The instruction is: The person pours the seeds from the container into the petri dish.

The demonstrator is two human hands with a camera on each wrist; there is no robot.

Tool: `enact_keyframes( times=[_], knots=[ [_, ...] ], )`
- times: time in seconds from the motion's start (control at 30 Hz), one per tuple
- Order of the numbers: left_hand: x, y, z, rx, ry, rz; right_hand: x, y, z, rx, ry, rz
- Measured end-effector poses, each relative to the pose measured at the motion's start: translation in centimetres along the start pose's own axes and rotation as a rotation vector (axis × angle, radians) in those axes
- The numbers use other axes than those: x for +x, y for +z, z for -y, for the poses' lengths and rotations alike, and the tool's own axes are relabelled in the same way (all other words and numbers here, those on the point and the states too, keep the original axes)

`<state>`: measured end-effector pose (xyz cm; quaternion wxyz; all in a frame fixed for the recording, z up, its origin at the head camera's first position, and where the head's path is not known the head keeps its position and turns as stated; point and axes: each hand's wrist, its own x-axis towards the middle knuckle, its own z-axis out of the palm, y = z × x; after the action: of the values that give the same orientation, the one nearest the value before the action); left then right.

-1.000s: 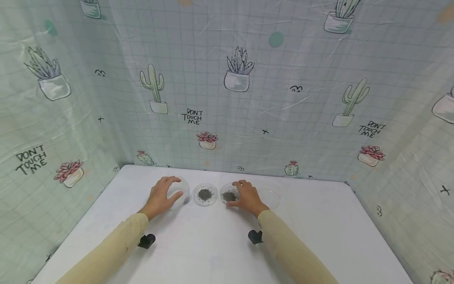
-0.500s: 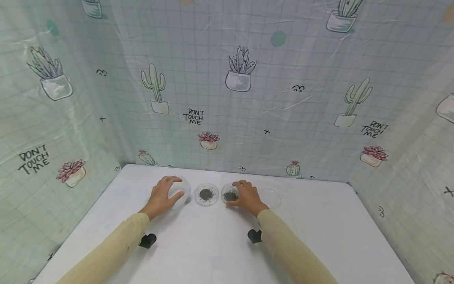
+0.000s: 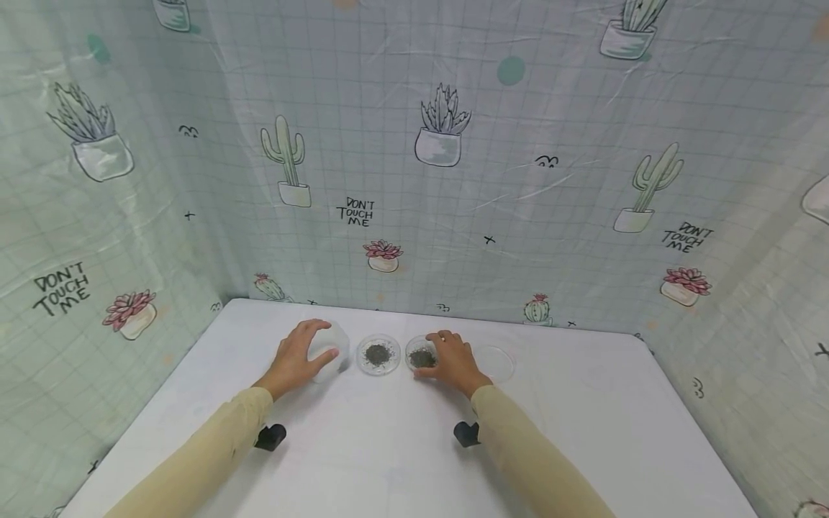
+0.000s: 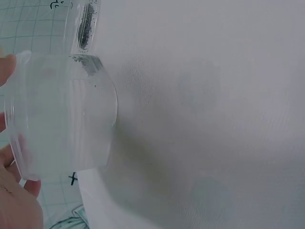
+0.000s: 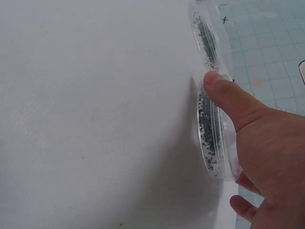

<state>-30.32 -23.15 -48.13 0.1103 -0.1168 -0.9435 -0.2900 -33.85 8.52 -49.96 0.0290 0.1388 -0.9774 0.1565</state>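
My left hand (image 3: 293,362) grips a clear plastic tub (image 4: 62,114) by its upper rim, thumb on one side and fingers on the other. In the head view the tub is faint against the white table. Between the hands lies a clear round shallow dish (image 3: 362,364) with dark granules (image 3: 378,354) heaped in its middle. A second such dish (image 5: 224,148), also with dark granules, is pinched at its rim by my right hand (image 3: 451,362). The palm hides part of that dish in the head view. Whether either held piece is off the table, I cannot tell.
To the right of my right hand lies a clear round lid or ring (image 3: 513,365), nearly invisible on the white table (image 3: 388,446). Printed cloth (image 3: 388,144) with cactus drawings hangs behind the table and along both sides.
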Motion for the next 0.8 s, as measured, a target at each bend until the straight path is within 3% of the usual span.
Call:
enact_keyframes(
  times=[0.33, 0.6, 0.8],
  knots=[
    [0.0, -0.4, 0.3, -0.064, -0.1, 0.027, -0.2, 0.7, -0.3, -0.001, -0.019, -0.028],
    [-0.5, -0.2, 1.5, -0.157, -0.218, 0.109, -0.2, 1.2, -0.3, 0.005, -0.021, -0.04],
    [-0.8, 0.0, 2.0, -0.178, -0.227, 0.119, -0.3, 1.4, -0.4, 0.016, -0.023, -0.056]
  ],
)
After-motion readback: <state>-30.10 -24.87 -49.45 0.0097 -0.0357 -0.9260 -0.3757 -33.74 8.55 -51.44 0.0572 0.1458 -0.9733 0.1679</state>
